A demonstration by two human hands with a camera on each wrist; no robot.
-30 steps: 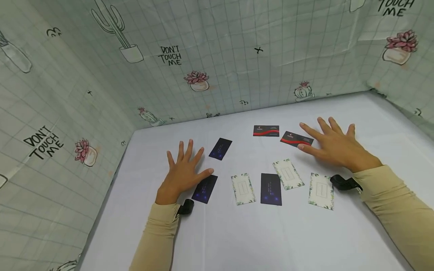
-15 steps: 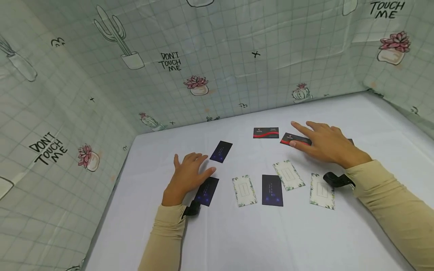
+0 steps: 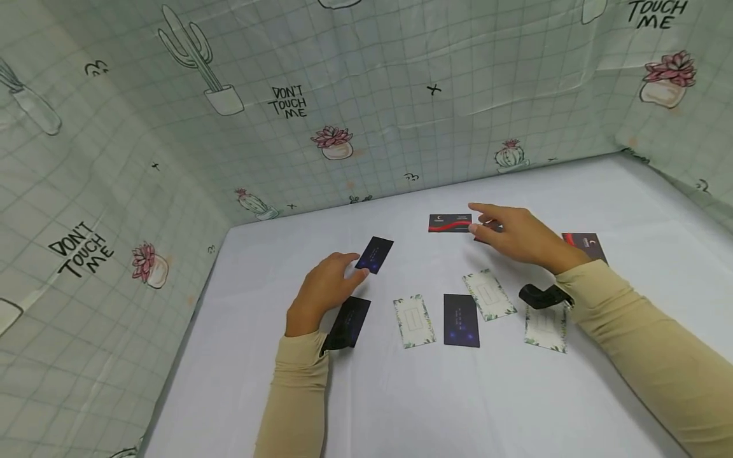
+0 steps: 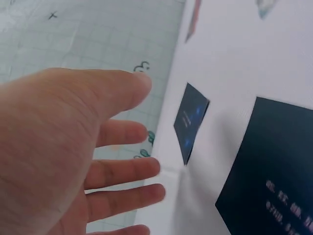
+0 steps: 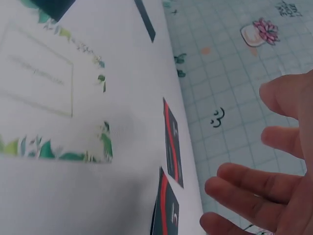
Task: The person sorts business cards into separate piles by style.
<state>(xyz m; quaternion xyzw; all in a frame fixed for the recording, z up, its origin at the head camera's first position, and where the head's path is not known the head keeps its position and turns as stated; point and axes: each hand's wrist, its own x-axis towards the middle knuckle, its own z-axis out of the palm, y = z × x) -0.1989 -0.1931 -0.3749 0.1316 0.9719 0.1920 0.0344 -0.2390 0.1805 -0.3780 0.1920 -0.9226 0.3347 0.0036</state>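
Observation:
My left hand [image 3: 326, 286], fingers loosely bent, reaches toward a dark blue business card [image 3: 375, 253]; in the left wrist view the thumb and fingers [image 4: 124, 196] are apart, with nothing between them. A second dark blue card [image 3: 357, 312] lies partly under the left wrist. My right hand [image 3: 518, 234] hovers over a black business card with a red stripe [image 5: 166, 210], mostly hidden by the fingers in the head view. Its thumb and fingers stand apart, holding nothing in the right wrist view. Left of them lies another black-and-red card [image 3: 450, 222].
A third black-and-red card [image 3: 585, 245] lies beyond the right wrist. Nearer on the white table [image 3: 401, 401] are three white leaf-bordered cards [image 3: 415, 321] and a dark blue card [image 3: 461, 320]. A cactus-print cloth [image 3: 389, 95] rises behind the table.
Both hands drew in their spread fingers. The right hand moved left, uncovering the rightmost black-and-red card; the left moved right, toward the upper dark blue card. The cards appear unmoved.

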